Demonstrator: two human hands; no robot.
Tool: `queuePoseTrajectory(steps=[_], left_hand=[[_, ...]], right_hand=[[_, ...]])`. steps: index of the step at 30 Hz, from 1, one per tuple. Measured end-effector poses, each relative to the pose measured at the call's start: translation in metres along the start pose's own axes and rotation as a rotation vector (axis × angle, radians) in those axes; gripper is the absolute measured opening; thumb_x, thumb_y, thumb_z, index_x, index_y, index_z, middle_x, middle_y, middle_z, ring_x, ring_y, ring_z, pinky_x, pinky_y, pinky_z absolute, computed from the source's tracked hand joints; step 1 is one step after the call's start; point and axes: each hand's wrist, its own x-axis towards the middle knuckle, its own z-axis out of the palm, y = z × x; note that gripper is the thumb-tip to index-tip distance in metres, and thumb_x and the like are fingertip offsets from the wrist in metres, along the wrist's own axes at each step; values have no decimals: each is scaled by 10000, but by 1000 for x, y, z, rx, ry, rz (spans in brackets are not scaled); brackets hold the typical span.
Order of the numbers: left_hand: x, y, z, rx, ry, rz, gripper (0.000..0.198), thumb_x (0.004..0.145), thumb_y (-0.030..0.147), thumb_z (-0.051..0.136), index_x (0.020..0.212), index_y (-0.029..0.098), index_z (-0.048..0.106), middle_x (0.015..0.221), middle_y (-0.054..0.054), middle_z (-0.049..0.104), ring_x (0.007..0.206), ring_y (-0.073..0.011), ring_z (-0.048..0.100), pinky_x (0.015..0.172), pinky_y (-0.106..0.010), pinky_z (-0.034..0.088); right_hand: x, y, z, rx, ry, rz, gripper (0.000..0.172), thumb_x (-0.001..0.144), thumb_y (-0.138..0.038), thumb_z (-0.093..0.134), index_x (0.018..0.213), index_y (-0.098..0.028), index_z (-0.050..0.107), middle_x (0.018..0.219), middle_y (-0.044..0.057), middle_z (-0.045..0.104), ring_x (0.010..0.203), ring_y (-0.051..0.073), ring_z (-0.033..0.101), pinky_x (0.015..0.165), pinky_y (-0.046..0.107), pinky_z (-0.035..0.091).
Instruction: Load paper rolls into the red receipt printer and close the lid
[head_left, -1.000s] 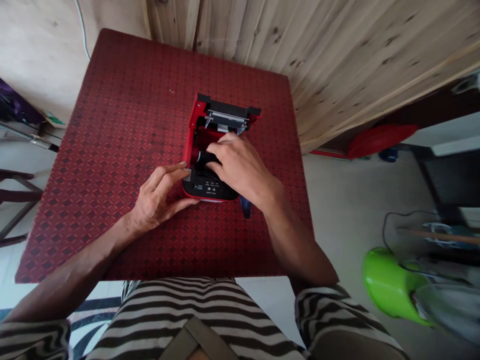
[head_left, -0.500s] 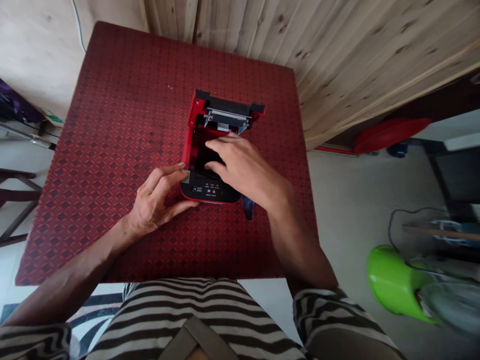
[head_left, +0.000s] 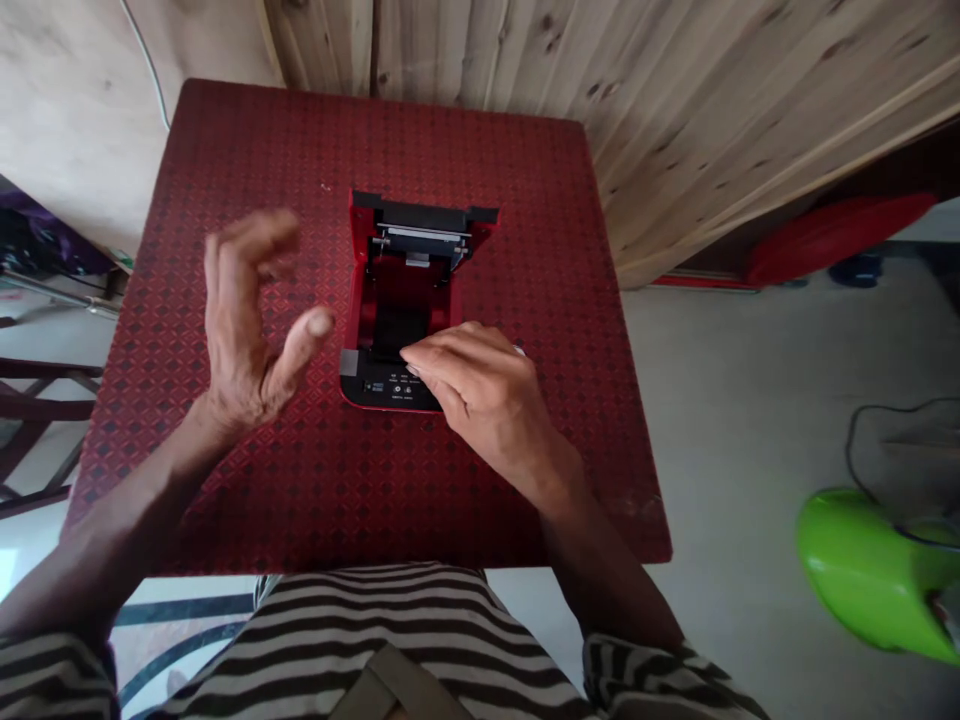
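A red and black printer, seemingly a small label or receipt printer, sits on the red patterned table with its lid raised. Its inner bay looks dark, with a roller and metal parts under the lid. My left hand is in the air left of the printer, touching nothing, thumb and fingers apart. Over the right part of the front button panel, my right hand has its thumb and fingertips pressed together. Whatever lies between them is hidden. A small pale edge shows behind its knuckles.
A wooden plank wall borders the table's far side. On the floor at right are a bright green bin and a dark cable. A dark wooden chair stands left of the table.
My left hand has let go of the printer's front left corner and risen up and left. My right hand has come out of the bay toward the front panel, fingertips closing together.
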Motion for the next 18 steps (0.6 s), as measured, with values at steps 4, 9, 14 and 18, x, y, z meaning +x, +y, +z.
queuePoseTrajectory(steps=[4,9,14,18], left_hand=[[49,-2,10,-166,-132,106,739,1056,661,478,1639,247,295,1542,-108,543,1381,-224,591,1160,-429,518],[46,7,11,-126,-164,149,529,1087,584,431,1527,305,525,1253,-51,709,1156,-216,685,1073,-418,559],[12,7,4,-46,-245,273,541,1057,642,456,1347,253,696,1284,-109,665,1222,-277,650,1097,-507,556],[-3,-9,8,-15,-287,369,609,944,717,625,1398,311,650,1323,-114,635,1234,-329,643,1054,-575,568]], right_hand=[[-4,-8,6,-148,113,-12,256,1055,-123,545,1064,-209,786,1022,79,761,938,214,636,864,381,548],[-16,-12,14,-270,253,-135,215,1035,-85,582,1098,-200,752,924,43,765,878,197,641,801,379,500],[-23,-16,16,-348,294,-188,183,1003,-66,629,1095,-180,739,951,56,783,911,205,671,796,374,508],[-25,-17,18,-356,266,-165,229,1017,-68,595,1107,-229,731,960,43,784,920,207,684,791,380,519]])
